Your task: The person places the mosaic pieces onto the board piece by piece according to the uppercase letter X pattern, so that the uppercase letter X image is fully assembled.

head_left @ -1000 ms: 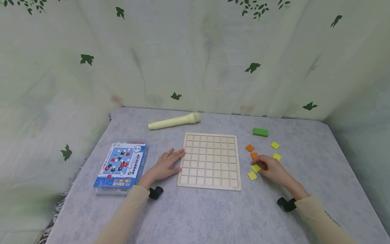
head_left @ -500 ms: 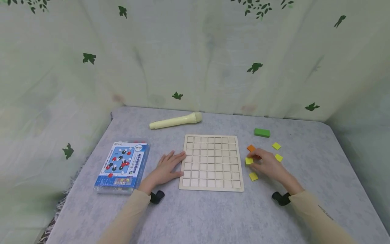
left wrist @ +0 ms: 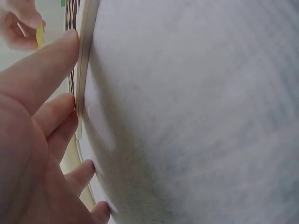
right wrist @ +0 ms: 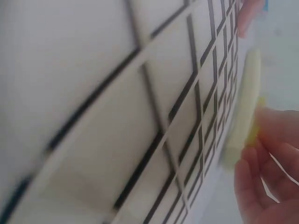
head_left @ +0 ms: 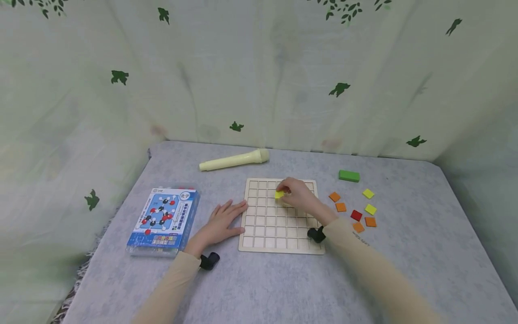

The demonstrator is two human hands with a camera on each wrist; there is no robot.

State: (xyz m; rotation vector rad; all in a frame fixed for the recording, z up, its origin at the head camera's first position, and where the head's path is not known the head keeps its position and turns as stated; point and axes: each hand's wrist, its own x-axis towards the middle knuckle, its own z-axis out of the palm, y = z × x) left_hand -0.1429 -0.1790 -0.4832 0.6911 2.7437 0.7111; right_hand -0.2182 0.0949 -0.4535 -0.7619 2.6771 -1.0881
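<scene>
My right hand (head_left: 300, 197) pinches a yellow square tile (head_left: 279, 195) between thumb and fingertips, over the upper middle of the wooden grid board (head_left: 265, 220). In the right wrist view the tile (right wrist: 254, 126) shows edge-on between the fingers, with the board's cells in front. My left hand (head_left: 220, 225) lies spread at the board's left edge, index fingertip and thumb right at its rim. The left wrist view shows these straight fingers (left wrist: 51, 60) against the board's side (left wrist: 85, 51). No tile shows in the visible cells.
Right of the board lie orange tiles (head_left: 370, 222), a red tile (head_left: 356, 215) and yellow tiles (head_left: 368, 193). A green block (head_left: 349, 176) is behind them. A cream toy microphone (head_left: 234, 160) lies behind the board. A boxed chemistry model set (head_left: 162, 222) stands left.
My right hand has picked up a yellow tile beside the board and carried it left over the grid. The red tile and more orange tiles are now uncovered. My left hand stays at the board's edge.
</scene>
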